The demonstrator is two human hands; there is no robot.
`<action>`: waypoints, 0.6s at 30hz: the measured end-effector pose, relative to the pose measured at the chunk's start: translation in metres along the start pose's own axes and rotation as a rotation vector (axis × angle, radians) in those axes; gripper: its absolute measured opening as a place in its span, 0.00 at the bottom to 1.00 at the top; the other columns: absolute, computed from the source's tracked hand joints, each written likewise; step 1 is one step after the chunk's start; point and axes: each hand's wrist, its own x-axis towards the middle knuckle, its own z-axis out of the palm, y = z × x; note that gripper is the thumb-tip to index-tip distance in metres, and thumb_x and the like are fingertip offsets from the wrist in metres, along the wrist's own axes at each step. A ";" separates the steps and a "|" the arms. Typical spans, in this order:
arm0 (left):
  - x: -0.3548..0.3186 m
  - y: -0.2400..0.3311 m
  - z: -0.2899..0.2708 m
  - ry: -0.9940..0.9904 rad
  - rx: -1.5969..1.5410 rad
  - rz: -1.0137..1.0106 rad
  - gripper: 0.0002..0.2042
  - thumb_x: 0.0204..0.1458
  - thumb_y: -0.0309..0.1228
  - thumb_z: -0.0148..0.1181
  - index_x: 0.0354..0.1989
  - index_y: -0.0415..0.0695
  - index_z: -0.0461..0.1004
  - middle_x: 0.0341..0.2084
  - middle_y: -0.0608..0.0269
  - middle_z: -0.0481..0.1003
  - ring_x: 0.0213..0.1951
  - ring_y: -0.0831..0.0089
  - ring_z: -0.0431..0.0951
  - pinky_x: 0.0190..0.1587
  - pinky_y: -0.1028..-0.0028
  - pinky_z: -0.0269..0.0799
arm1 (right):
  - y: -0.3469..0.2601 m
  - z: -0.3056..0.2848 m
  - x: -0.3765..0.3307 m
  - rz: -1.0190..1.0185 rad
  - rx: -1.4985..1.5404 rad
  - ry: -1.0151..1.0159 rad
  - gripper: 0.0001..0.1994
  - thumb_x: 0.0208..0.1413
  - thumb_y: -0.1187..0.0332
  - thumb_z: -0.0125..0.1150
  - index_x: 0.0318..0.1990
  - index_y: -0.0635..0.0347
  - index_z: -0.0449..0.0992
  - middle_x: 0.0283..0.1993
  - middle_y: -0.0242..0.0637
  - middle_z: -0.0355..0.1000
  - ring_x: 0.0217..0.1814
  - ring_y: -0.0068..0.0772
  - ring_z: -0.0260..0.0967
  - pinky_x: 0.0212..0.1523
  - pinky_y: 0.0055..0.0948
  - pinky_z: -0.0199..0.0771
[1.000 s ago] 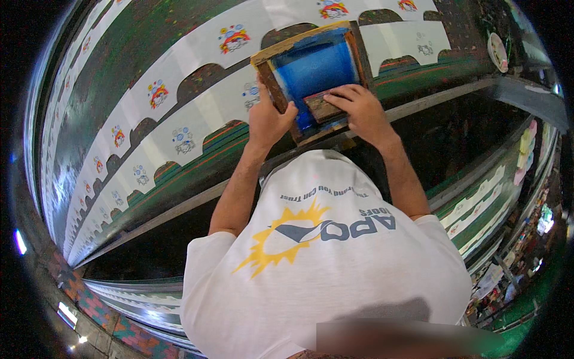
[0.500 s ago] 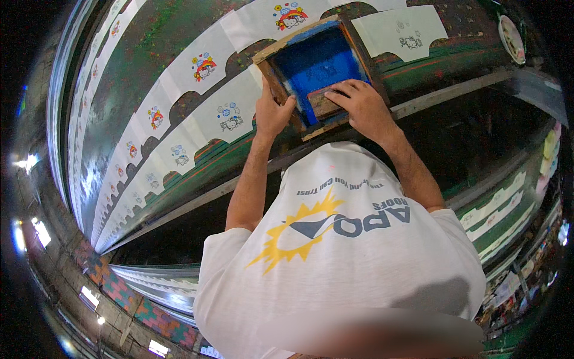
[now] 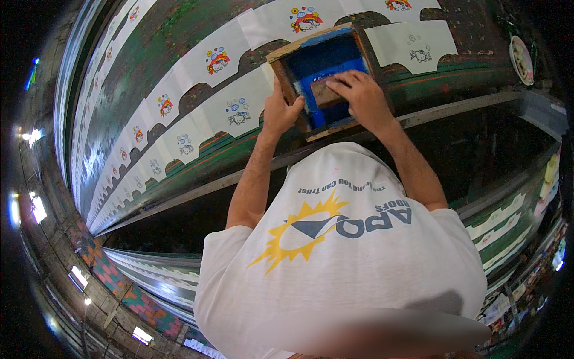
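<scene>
A wooden screen-printing frame point(image 3: 332, 129) lies on a row of white cut fabric pieces along the table's near side. Its inside is coated in bright blue ink. My left hand point(image 3: 280, 112) grips the frame's left side, thumb over the inner edge and fingers outside. Inside the frame, my right hand point(image 3: 366, 100) is closed on a wooden squeegee point(image 3: 324, 94) tilted against the mesh. Left of the frame lies a white fabric piece point(image 3: 218, 122) with a blue and black print. The white piece point(image 3: 388, 45) on the right bears a black outline only.
The long green table point(image 3: 161, 39) carries another row of white pieces point(image 3: 257, 30) with full-colour prints beyond the frame. An oval dish point(image 3: 521, 60) stands at the far right. A pale rail point(image 3: 460, 106) runs along the table's near edge. More tables with white pieces point(image 3: 499, 230) lie behind.
The squeegee and my right hand have moved slightly away from me inside the frame. My left hand keeps its grip. The whole view has shifted a little.
</scene>
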 end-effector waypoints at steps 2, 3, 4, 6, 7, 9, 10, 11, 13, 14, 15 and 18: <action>0.001 -0.001 0.001 0.025 -0.008 0.071 0.51 0.55 0.35 0.70 0.83 0.35 0.43 0.45 0.39 0.86 0.44 0.45 0.89 0.48 0.58 0.85 | 0.009 0.005 0.023 0.006 0.002 0.008 0.26 0.50 0.79 0.68 0.60 0.53 0.84 0.57 0.38 0.81 0.63 0.47 0.76 0.67 0.47 0.76; 0.002 -0.001 0.001 0.035 -0.013 0.109 0.51 0.55 0.35 0.70 0.83 0.35 0.42 0.45 0.39 0.86 0.44 0.45 0.89 0.48 0.58 0.85 | 0.013 0.006 0.036 0.007 -0.003 0.007 0.26 0.50 0.79 0.68 0.60 0.53 0.84 0.57 0.38 0.81 0.62 0.47 0.76 0.67 0.46 0.77; 0.002 -0.001 0.001 0.031 -0.027 0.086 0.50 0.56 0.36 0.70 0.83 0.37 0.45 0.46 0.40 0.86 0.45 0.47 0.89 0.49 0.57 0.85 | 0.017 0.005 0.046 0.031 -0.018 -0.025 0.26 0.51 0.79 0.68 0.60 0.52 0.84 0.57 0.38 0.81 0.62 0.47 0.76 0.67 0.45 0.77; 0.001 -0.001 0.001 0.022 -0.064 0.025 0.48 0.57 0.37 0.71 0.82 0.41 0.50 0.49 0.43 0.85 0.47 0.52 0.89 0.50 0.57 0.84 | 0.022 -0.004 0.059 0.056 -0.015 -0.101 0.25 0.54 0.80 0.66 0.61 0.50 0.84 0.59 0.37 0.81 0.64 0.45 0.76 0.67 0.44 0.78; 0.002 -0.001 0.001 0.018 -0.049 0.056 0.49 0.56 0.37 0.71 0.83 0.39 0.47 0.46 0.41 0.85 0.45 0.49 0.89 0.48 0.57 0.84 | 0.024 -0.009 0.063 0.081 0.002 -0.145 0.26 0.55 0.82 0.64 0.62 0.50 0.84 0.60 0.37 0.81 0.65 0.45 0.76 0.69 0.43 0.77; 0.001 -0.002 0.000 0.010 -0.034 0.077 0.53 0.56 0.38 0.69 0.83 0.34 0.40 0.41 0.39 0.86 0.41 0.44 0.89 0.45 0.57 0.86 | 0.025 -0.013 0.070 0.099 0.007 -0.176 0.26 0.57 0.84 0.62 0.62 0.50 0.84 0.62 0.36 0.81 0.67 0.45 0.75 0.70 0.43 0.76; 0.001 -0.003 -0.001 -0.005 -0.014 0.043 0.53 0.56 0.39 0.69 0.82 0.32 0.40 0.41 0.38 0.86 0.40 0.44 0.89 0.44 0.57 0.86 | 0.026 -0.012 0.075 0.110 -0.012 -0.194 0.26 0.57 0.84 0.62 0.62 0.50 0.84 0.62 0.36 0.81 0.67 0.45 0.75 0.71 0.43 0.76; 0.001 -0.004 -0.001 -0.022 0.004 0.007 0.54 0.56 0.40 0.69 0.82 0.30 0.39 0.40 0.37 0.85 0.40 0.44 0.89 0.43 0.57 0.86 | 0.027 -0.011 0.080 0.109 -0.030 -0.203 0.26 0.58 0.84 0.62 0.63 0.49 0.84 0.62 0.36 0.81 0.68 0.44 0.75 0.71 0.43 0.76; 0.001 -0.005 0.000 -0.025 0.008 0.015 0.55 0.55 0.41 0.69 0.81 0.27 0.38 0.38 0.36 0.85 0.38 0.43 0.89 0.41 0.57 0.85 | 0.029 -0.007 0.086 0.119 -0.053 -0.211 0.27 0.59 0.84 0.61 0.64 0.49 0.83 0.64 0.36 0.80 0.68 0.44 0.75 0.72 0.44 0.75; 0.002 -0.005 0.000 -0.007 -0.006 0.059 0.55 0.55 0.41 0.69 0.80 0.25 0.38 0.37 0.35 0.85 0.37 0.43 0.89 0.40 0.56 0.85 | 0.030 -0.006 0.086 0.108 -0.041 -0.213 0.27 0.59 0.83 0.61 0.64 0.49 0.83 0.64 0.37 0.80 0.68 0.45 0.75 0.72 0.45 0.75; 0.003 -0.006 0.000 0.014 -0.018 0.106 0.55 0.55 0.42 0.69 0.80 0.23 0.38 0.37 0.35 0.85 0.37 0.43 0.89 0.39 0.56 0.85 | 0.031 -0.006 0.086 0.099 -0.034 -0.213 0.27 0.59 0.83 0.62 0.64 0.48 0.82 0.63 0.37 0.80 0.67 0.46 0.75 0.71 0.46 0.75; 0.003 -0.006 0.001 0.009 0.000 0.072 0.55 0.55 0.42 0.69 0.79 0.22 0.38 0.32 0.36 0.84 0.34 0.42 0.88 0.36 0.55 0.85 | 0.027 -0.009 0.074 0.094 -0.012 -0.249 0.28 0.57 0.83 0.62 0.65 0.48 0.82 0.63 0.38 0.80 0.67 0.47 0.75 0.71 0.47 0.75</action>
